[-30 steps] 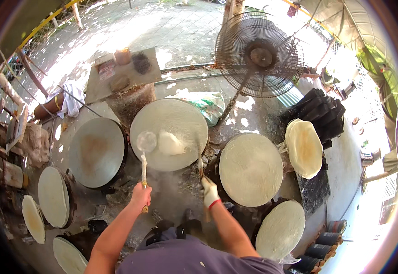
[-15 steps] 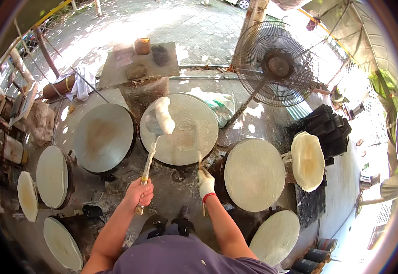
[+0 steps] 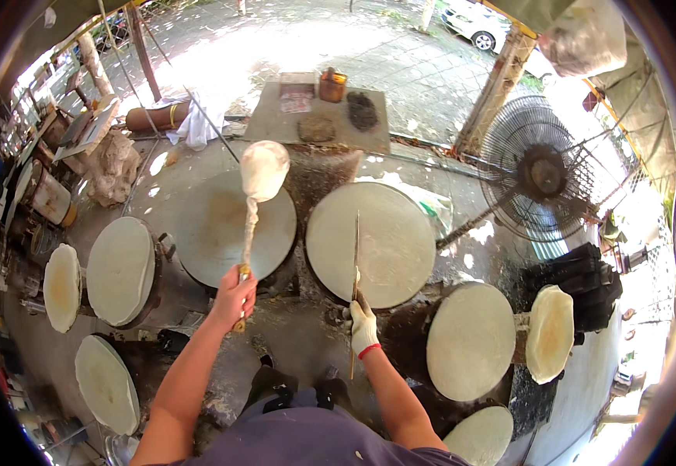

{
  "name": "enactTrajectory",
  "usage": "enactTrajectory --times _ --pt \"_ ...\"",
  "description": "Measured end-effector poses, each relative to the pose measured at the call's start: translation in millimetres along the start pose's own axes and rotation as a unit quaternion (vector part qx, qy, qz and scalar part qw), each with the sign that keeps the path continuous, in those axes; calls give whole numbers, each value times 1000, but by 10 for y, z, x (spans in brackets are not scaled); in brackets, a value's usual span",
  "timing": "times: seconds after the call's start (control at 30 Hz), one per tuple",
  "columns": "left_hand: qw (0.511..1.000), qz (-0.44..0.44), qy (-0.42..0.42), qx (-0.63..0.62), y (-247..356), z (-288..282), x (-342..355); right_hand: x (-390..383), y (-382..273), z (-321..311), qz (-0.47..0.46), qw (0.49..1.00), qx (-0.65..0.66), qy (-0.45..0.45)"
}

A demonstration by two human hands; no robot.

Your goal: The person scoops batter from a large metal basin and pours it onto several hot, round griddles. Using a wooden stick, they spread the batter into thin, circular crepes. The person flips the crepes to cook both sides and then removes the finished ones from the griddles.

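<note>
My left hand [image 3: 233,301] is closed round the handle of a long paddle [image 3: 251,225], whose shaft is smeared with white paste. At the paddle's far end a rounded lump of wet white dough [image 3: 265,171] hangs above the left round griddle [image 3: 198,241], which is bare and brown-stained. My right hand [image 3: 363,325], in a white glove with a red band at the wrist, grips a long thin spatula [image 3: 356,252]. The spatula's narrow blade reaches over the centre griddle [image 3: 408,241], whose top carries a thin pale sheet of dough.
More round griddles with pale sheets [image 3: 120,272] stand at both sides. A large fan [image 3: 543,171] stands at the far right beside a post [image 3: 497,89]. Ahead lies a board [image 3: 268,116] holding an amber container [image 3: 331,84]. Black crates [image 3: 575,283] sit at right.
My view has turned left. The paddle with its dough has moved from above the centre griddle to above the left one. My right hand still holds the spatula at the centre griddle.
</note>
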State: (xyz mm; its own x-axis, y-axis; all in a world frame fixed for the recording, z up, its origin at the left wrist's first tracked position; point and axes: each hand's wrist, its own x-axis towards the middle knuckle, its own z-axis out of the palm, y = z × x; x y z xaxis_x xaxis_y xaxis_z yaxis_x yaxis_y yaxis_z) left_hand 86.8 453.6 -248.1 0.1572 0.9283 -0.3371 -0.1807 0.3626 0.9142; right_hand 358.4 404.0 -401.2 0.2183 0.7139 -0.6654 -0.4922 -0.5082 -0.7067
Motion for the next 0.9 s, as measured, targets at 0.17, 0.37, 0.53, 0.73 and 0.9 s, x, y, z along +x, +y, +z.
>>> enactTrajectory --times 0.17,0.37,0.53,0.73,0.9 --pt "958 23 81 276 -971 -842 1137 142 368 1120 -45 998 -51 -17" --pt "828 51 101 549 -802 -1448 1570 343 659 1745 -199 860 -453 122" --pt "784 112 88 604 -559 -2021 1877 541 257 2591 -14 992 -128 -5" --pt "770 86 68 628 -343 -2477 1823 508 910 2763 -220 945 -198 138" --pt "753 81 127 641 -263 -2713 1738 466 349 3042 -53 982 -181 26"
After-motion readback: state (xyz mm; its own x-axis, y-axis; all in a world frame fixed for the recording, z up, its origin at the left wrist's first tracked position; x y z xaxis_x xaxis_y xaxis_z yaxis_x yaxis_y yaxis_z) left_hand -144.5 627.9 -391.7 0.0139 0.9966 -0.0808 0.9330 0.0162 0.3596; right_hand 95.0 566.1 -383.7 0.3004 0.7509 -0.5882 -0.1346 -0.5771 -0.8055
